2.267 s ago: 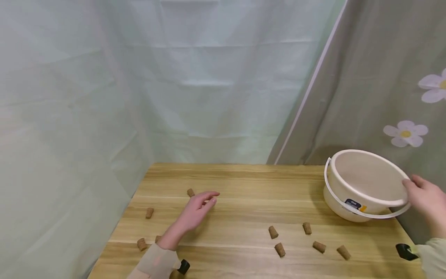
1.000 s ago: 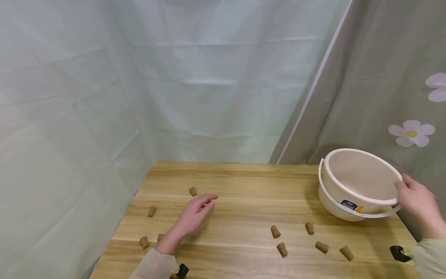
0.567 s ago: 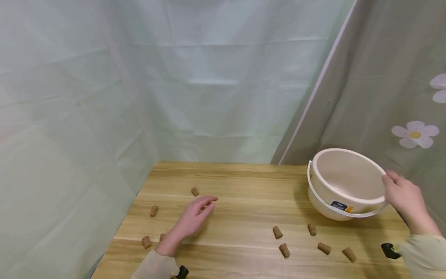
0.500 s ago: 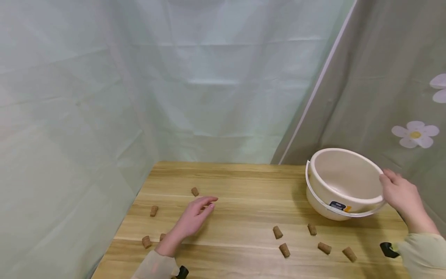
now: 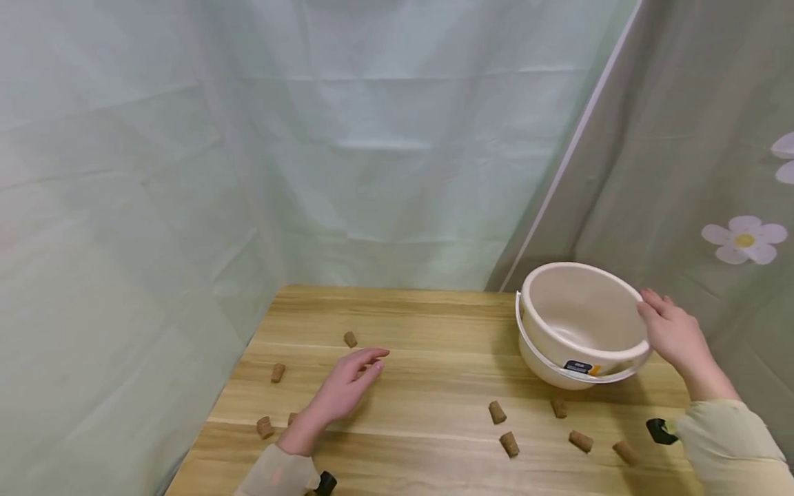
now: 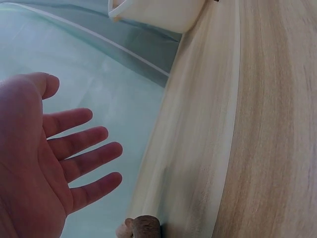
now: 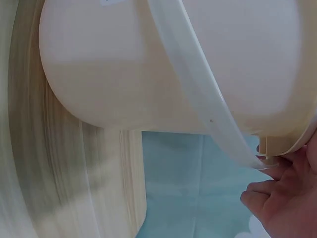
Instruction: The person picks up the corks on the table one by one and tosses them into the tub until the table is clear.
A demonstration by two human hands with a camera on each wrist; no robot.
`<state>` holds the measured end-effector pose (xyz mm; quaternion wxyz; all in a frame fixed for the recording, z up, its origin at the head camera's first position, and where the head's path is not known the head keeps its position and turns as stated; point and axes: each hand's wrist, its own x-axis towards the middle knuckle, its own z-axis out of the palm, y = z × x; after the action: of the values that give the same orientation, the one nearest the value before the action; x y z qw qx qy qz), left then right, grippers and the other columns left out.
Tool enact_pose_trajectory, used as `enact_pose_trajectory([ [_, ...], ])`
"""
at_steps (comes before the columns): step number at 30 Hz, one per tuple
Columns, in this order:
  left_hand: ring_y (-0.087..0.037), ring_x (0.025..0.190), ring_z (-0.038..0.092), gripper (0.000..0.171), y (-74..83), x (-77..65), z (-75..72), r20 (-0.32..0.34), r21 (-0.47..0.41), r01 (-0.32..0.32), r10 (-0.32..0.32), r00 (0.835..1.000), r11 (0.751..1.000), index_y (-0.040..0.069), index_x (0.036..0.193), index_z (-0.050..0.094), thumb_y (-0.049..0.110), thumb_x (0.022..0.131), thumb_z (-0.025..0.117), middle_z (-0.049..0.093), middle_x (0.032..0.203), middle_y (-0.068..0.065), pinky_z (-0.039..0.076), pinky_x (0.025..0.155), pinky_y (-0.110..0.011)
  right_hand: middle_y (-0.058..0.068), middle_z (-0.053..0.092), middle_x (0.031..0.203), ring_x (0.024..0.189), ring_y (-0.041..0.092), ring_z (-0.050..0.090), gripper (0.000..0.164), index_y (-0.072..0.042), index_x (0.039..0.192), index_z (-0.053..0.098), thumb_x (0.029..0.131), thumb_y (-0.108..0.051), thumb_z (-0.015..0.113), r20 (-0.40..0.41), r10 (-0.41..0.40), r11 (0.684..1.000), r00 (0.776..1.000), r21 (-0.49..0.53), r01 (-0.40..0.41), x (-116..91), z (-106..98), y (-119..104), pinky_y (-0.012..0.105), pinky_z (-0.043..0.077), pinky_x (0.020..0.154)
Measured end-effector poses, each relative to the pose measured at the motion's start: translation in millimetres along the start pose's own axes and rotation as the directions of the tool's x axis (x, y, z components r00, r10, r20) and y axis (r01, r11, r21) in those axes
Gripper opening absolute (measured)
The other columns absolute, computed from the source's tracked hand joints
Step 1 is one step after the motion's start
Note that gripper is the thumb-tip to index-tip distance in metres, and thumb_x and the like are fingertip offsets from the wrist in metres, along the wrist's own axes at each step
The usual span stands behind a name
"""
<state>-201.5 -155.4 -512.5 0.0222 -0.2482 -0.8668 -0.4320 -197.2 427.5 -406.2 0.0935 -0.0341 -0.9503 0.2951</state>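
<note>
My right hand (image 5: 677, 337) grips the rim of a cream plastic bucket (image 5: 558, 355) at its right side. In the right wrist view, fingers (image 7: 257, 198) lie bent outside the rim near the bucket handle (image 7: 198, 84); the thumb is hidden there. The bucket stands at the table's back right, with its handle hanging down in front. My left hand (image 5: 342, 387) hovers over the table's left part, fingers spread and relaxed, palm bare in the left wrist view. A cork (image 5: 350, 339) lies just beyond it.
More corks lie on the wooden table (image 5: 422, 372): one cork (image 5: 278, 373) at far left, another cork (image 5: 265, 427) nearer, and several in front of the bucket, such as a cork (image 5: 509, 444). Pale curtains (image 5: 397, 172) hang behind and at the left.
The bucket has moved left across the table with my right hand at its rim, and now stands closer behind the right-hand corks. My left hand has stayed nearly still.
</note>
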Motion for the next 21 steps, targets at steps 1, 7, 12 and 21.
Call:
enact_pose_trajectory([
  [1, -0.026, 0.119, 0.067, 0.038, 0.3, -0.1, -0.3, 0.001, 0.001, 0.000, 0.000, 1.000, 1.000, 0.001, 0.142, 0.066, 0.025, 0.114, 0.055, 0.069, 0.141, -0.009, 0.056, 0.103, -0.054, 0.041, 0.028, 0.160, 0.150, 0.066, 0.017, 0.063, 0.013, 0.158, 0.034, 0.117, -0.035, 0.028, 0.000, 0.002, 1.000, 1.000, 0.012, -0.002, 2, 3, -2, 0.081, 0.016, 0.117],
  [7, -0.024, 0.119, 0.067, 0.039, -0.2, -1.3, -2.0, 0.001, 0.005, -0.012, 0.012, 1.000, 1.000, 0.001, 0.143, 0.066, 0.025, 0.114, 0.054, 0.069, 0.141, -0.009, 0.056, 0.103, -0.052, 0.040, 0.027, 0.162, 0.151, 0.063, 0.018, 0.063, 0.009, 0.160, 0.035, 0.117, -0.038, 0.030, 0.001, 0.036, 0.994, 0.999, 0.099, -0.036, 9, 19, -12, 0.077, 0.017, 0.120],
  [12, -0.024, 0.118, 0.067, 0.038, -0.7, -2.9, -2.3, -0.009, 0.006, -0.028, 0.028, 1.000, 1.000, 0.002, 0.142, 0.067, 0.025, 0.115, 0.053, 0.069, 0.139, -0.009, 0.057, 0.102, -0.051, 0.040, 0.028, 0.162, 0.153, 0.061, 0.018, 0.064, 0.011, 0.159, 0.034, 0.117, -0.037, 0.032, -0.003, 0.031, 0.983, 1.000, 0.181, -0.030, 12, 29, -23, 0.071, 0.015, 0.124],
  [21, -0.023, 0.119, 0.067, 0.037, -1.8, -5.7, -2.5, -0.023, 0.001, -0.015, 0.015, 1.000, 1.000, 0.004, 0.142, 0.067, 0.024, 0.114, 0.053, 0.070, 0.139, -0.008, 0.057, 0.102, -0.050, 0.038, 0.034, 0.161, 0.146, 0.061, 0.035, 0.063, 0.009, 0.160, 0.036, 0.117, -0.037, 0.031, 0.033, 0.035, 0.976, 0.999, 0.213, -0.041, 17, 45, -44, 0.074, 0.031, 0.117],
])
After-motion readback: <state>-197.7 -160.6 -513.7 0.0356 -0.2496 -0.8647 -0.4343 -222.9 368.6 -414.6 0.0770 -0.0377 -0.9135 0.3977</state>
